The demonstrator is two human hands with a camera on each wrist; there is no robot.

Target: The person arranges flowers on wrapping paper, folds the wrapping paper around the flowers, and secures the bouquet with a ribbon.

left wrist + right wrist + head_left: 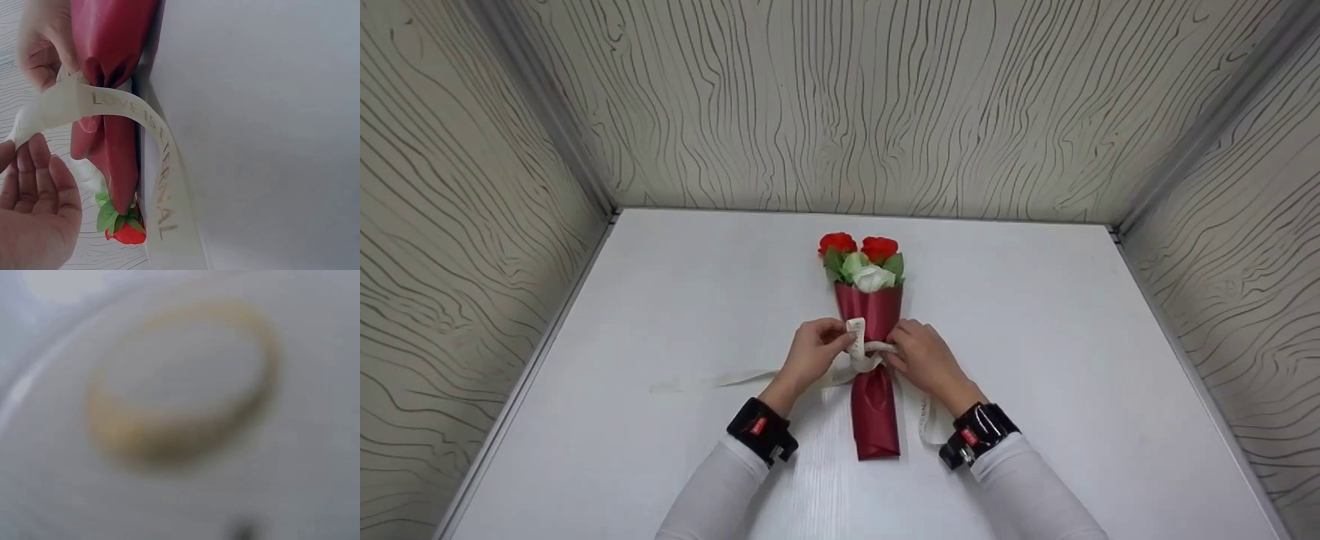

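Observation:
A bouquet in dark red wrapping [875,420] lies on the table, flowers pointing away from me. A cream ribbon [856,337] printed with gold lettering goes around its gathered waist. To the left of the waist, my left hand [812,349] pinches a raised loop of this ribbon between thumb and fingers. My right hand [928,360] pinches another part of the ribbon at the waist's right side. In the left wrist view, a ribbon tail [160,163] reading "LOVE IS ETERNAL" curves down past the wrapping. The right wrist view is too blurred to make out the hand.
Two red roses [879,248], a white rose [874,278] and green leaves top the bouquet. One ribbon tail trails left across the white table [660,465]; another hangs below my right hand. Wood-patterned panels [840,105] stand around the table's back and sides.

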